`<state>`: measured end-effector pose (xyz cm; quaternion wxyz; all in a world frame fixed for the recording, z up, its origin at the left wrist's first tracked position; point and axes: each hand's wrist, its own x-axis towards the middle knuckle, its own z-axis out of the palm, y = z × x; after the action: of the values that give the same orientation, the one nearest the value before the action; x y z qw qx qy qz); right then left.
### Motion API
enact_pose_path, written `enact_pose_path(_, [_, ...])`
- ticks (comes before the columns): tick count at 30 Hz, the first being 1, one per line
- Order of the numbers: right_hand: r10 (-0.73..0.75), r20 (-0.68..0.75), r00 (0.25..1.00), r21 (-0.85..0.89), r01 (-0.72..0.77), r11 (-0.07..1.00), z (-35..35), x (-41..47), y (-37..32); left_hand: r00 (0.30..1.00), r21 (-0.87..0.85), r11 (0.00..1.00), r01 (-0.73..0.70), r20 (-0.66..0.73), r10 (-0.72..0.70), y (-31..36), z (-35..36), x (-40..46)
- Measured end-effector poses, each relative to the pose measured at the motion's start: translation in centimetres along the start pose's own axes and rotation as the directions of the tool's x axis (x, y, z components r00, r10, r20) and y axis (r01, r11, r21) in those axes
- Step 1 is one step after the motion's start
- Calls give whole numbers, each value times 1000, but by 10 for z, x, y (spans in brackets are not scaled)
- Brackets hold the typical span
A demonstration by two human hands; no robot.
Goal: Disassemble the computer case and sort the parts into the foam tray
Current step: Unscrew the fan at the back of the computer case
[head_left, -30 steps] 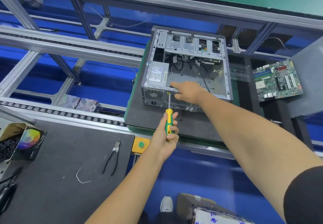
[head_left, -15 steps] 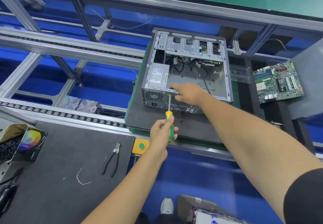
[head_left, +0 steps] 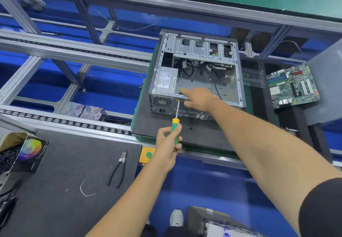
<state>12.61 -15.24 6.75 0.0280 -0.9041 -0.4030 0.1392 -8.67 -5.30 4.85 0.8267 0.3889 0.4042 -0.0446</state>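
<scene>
Computer case (head_left: 198, 74) is steadied by the right hand (head_left: 199, 99), fingers extended, while the screwdriver (head_left: 175, 122), gripped by the left hand (head_left: 167, 142), should be kept straight on the screw.

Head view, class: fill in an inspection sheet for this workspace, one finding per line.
Surface: dark mat under the case.
Job's things: open computer case with power supply inside; motherboard lies to its right.
Clutter: pliers, wire scrap, cardboard box.
Grippers: left hand grips screwdriver, tip at the case's rear edge; right hand rests on that edge.
Cables: black leads inside the case.
Surroundings: roller conveyor, aluminium frame.
</scene>
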Motion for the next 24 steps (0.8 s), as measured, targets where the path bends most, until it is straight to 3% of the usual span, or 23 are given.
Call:
enact_pose_path(6, [1,-5,1000,13,-1,1000,0,1,0,997,131,989,-73,-13,76,-1,-4,5])
enact_pose_path(13, [-5,-3,1000,11,5,1000,1,1,1,996,131,990,53,62,-61,6,-4,4])
enact_pose_path(21, [5,9,1000,4,-5,1000,3,3,4,995,177,979,-98,43,91,3,-5,6])
enact_pose_path(24, [2,3,1000,8,-2,1000,4,3,4,991,182,978,-107,102,90,5,-4,5])
